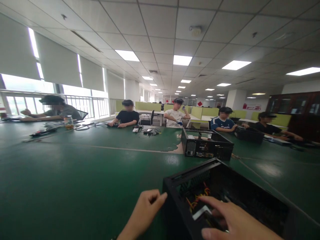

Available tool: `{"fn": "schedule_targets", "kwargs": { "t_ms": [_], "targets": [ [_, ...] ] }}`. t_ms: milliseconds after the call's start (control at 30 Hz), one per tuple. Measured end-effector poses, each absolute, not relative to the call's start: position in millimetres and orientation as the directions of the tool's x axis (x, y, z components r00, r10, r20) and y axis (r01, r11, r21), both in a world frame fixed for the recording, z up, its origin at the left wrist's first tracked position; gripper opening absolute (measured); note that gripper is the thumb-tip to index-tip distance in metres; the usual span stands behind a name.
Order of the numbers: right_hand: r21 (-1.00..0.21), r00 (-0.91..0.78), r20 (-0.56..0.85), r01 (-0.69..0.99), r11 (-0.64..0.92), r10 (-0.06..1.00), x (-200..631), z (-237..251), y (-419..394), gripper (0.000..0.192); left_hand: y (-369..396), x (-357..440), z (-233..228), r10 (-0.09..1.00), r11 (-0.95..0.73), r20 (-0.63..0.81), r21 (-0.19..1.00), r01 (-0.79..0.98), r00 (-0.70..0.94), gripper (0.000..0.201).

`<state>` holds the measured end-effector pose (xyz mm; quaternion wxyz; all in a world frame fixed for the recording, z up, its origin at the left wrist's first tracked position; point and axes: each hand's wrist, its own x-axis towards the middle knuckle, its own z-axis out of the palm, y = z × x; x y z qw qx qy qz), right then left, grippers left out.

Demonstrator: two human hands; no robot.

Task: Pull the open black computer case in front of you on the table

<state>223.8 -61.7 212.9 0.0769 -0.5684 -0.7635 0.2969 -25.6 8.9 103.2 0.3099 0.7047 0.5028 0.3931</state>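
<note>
An open black computer case (225, 180) lies on the green table (87, 173) right in front of me, with yellow and red wires (197, 198) showing inside. My left hand (146, 211) rests against the case's near left corner, fingers curled, thumb touching the edge. My right hand (232, 220) reaches over the open top, fingers spread above the wires and a pale metal part (201, 212). Neither hand grips anything that I can see.
A second open black computer case (206, 144) stands farther back on the table. Several people sit along the far side with cases, cables (150, 131) and a jar (68, 122). A worn patch (176, 146) marks the table cover.
</note>
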Motion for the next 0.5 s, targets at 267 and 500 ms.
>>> {"fn": "schedule_targets", "kwargs": {
  "t_ms": [267,500],
  "targets": [
    [-0.406,-0.526,-0.184,0.81,0.423,0.83,266.6,196.4,-15.6,0.036,18.2,-40.8,159.1,0.906,-0.333,0.382,0.369,0.868,0.185,0.037],
    [-0.292,-0.24,-0.329,0.946,0.143,0.913,328.7,147.0,-55.5,0.053,45.4,-36.2,150.6,0.833,-0.512,0.431,0.365,0.778,0.346,0.03]
  ]
}}
